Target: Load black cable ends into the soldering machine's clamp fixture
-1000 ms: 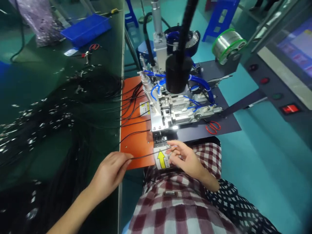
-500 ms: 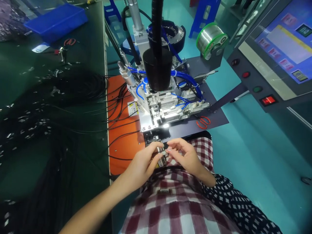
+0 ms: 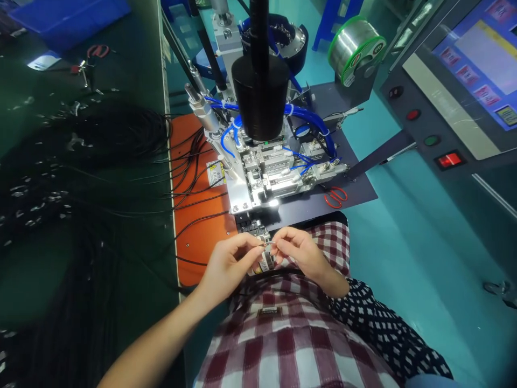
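Over there the left hand [image 3: 226,264] and right hand [image 3: 302,253] pinch a black cable end [image 3: 267,243] between them, by the soldering machine's [image 3: 278,180] near edge; uneven pressure could bend it.

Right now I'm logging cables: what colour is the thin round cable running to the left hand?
The thin cable is black, best seen in the head view.
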